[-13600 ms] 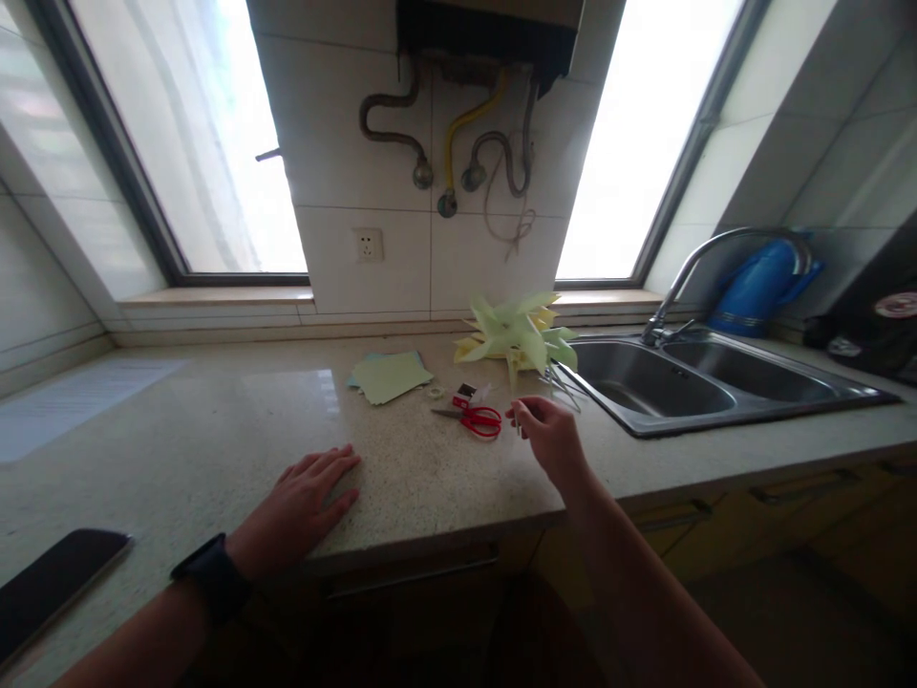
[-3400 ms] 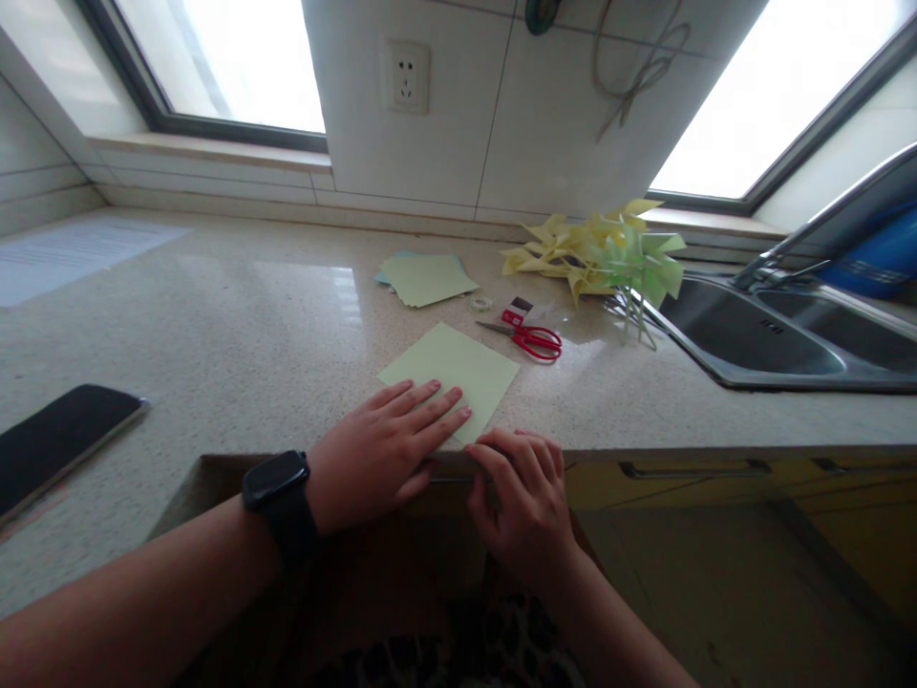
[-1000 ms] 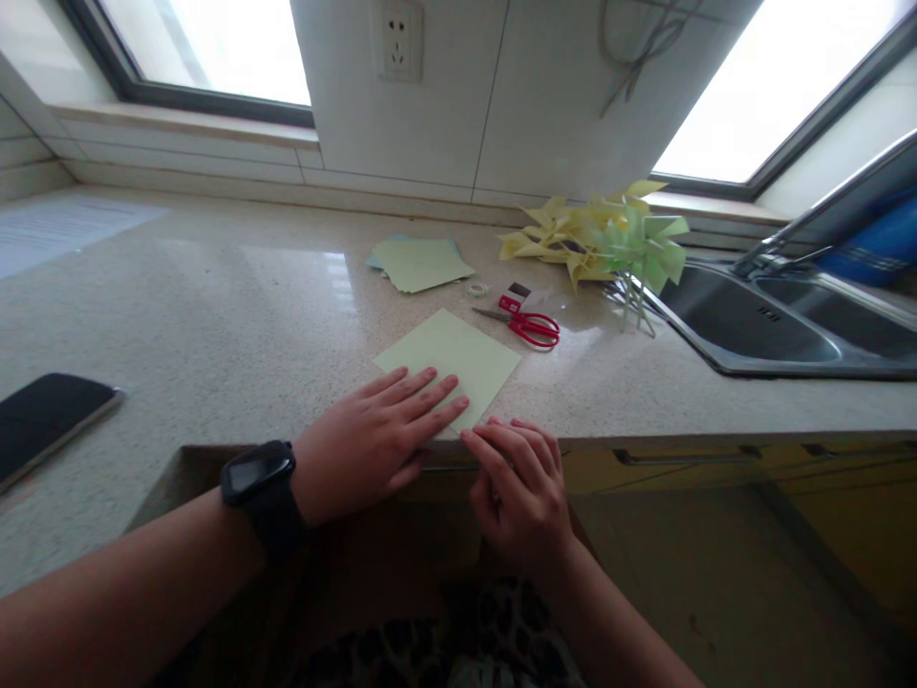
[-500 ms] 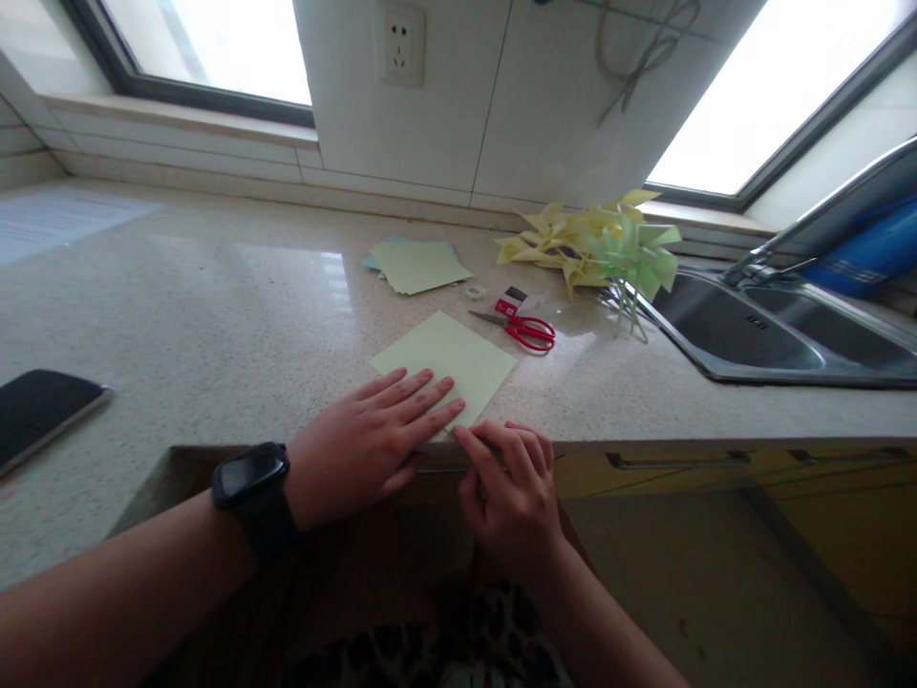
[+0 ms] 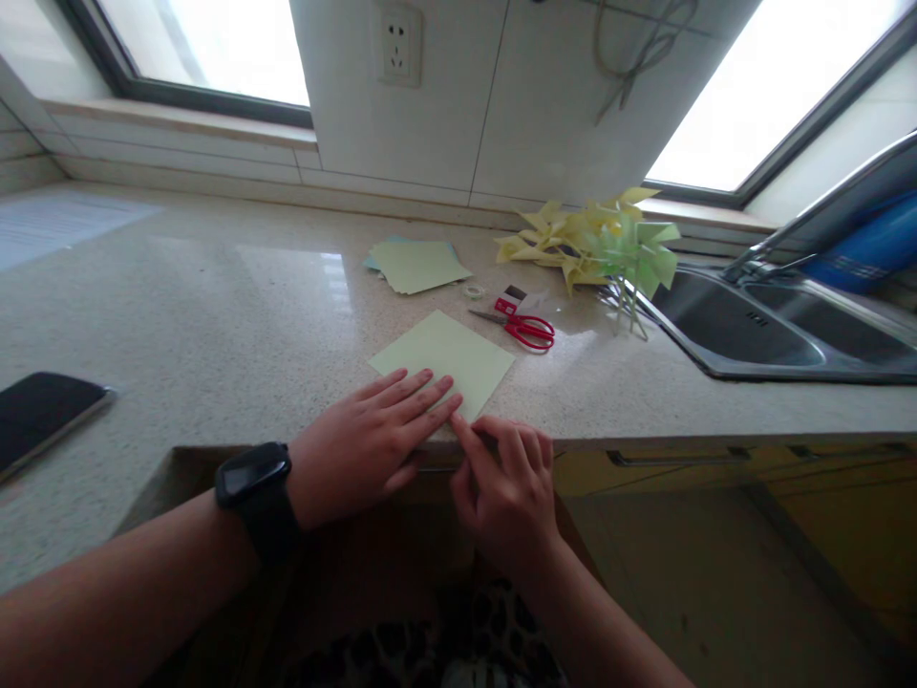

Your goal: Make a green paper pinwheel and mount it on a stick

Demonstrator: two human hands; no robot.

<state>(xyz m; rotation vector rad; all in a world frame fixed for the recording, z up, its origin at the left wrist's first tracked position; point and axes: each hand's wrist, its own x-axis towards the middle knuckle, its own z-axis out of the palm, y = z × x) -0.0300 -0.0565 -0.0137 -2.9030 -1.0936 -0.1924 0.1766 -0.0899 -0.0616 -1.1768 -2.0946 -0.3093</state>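
At the earliest moment no sheet is laid at the counter's near edge; the left hand [image 5: 362,447] is spread on bare stone and the right hand [image 5: 507,485] is raised near the scissors [image 5: 522,326]; now a pale green sheet [image 5: 448,357] is laid there, pinned flat under the left hand's fingers; the right hand is brought down to the sheet's near corner; over the last second its fingertips [image 5: 458,424] are drawn leftwards until the left hand's fingertips are touched.
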